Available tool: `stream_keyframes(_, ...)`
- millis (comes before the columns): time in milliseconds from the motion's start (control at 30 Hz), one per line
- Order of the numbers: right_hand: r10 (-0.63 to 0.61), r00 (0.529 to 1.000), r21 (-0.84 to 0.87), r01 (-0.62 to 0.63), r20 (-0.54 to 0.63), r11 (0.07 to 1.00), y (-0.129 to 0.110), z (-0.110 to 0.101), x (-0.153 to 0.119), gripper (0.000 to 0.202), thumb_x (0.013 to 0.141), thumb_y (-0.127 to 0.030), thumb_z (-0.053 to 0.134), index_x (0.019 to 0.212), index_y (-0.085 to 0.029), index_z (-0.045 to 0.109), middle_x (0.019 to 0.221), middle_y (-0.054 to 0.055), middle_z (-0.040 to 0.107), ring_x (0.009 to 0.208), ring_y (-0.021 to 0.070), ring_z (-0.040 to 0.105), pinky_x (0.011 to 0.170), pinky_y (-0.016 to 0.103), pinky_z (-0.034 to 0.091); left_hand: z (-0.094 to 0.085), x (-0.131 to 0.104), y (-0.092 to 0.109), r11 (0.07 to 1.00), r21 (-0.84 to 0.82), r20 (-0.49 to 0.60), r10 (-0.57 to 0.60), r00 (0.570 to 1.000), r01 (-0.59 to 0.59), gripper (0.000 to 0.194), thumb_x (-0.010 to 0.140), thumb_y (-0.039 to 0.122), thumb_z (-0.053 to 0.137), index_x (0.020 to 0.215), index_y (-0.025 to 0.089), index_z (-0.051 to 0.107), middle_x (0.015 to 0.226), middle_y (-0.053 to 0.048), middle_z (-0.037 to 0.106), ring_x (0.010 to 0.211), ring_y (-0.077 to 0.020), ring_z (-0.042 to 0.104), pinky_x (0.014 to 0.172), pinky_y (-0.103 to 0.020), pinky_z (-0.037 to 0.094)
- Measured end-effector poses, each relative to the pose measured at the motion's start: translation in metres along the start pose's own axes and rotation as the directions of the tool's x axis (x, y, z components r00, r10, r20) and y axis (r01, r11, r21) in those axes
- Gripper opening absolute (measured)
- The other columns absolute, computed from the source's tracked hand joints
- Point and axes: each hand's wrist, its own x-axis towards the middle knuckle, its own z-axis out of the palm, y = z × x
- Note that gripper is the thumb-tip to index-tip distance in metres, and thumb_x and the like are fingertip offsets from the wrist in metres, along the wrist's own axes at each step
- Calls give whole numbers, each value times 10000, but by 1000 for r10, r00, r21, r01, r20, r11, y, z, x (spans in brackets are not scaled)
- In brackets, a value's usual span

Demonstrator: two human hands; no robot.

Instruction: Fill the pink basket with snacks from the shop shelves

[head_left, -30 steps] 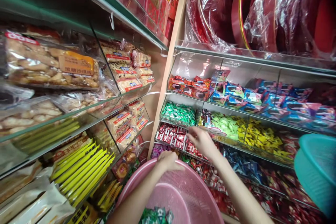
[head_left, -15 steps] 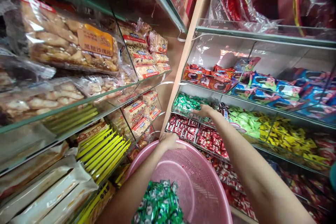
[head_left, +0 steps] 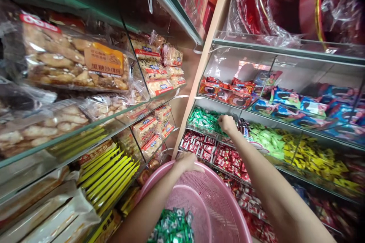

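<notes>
Pink round plastic basket (head_left: 225, 207), near centre, holding green-wrapped sweets (head_left: 173, 226) | left hand (head_left: 185, 161) gripping its far rim | right hand (head_left: 227, 124) curled at far shelved green sweets (head_left: 205, 119), contents unclear | loose grip might spill some

Glass shelves (head_left: 285, 50), green-wrapped candies (head_left: 203, 120), red-and-white packets (head_left: 198, 145), yellow-wrapped sweets (head_left: 316, 154), bagged pastries (head_left: 68, 66) on them

Glass shelves (head_left: 270, 48) either side of a pale upright board (head_left: 219, 7)
</notes>
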Motion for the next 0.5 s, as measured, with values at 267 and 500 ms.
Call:
stream_keyframes(267,-9,962,180,60,-272,982,-3,-9,5,273,781,-143,421,909,-129,662,896,170,679,875,276,619,779,351,432,3,-14,1,999,-19,25,-49,999,49,668,575,818,506,799,222,705,942,-108,723,953,-284,649,829,-357,489)
stream_keyframes(500,-115,913,419,287,-391,861,-20,-41,-97,233,821,-313,448,905,-173,615,883,82,683,785,199,629,766,309,483,-10,-29,-9,996,2,-10,-89,996,89,644,589,807,508,812,234,699,938,-86,722,947,-278,651,811,-346,491)
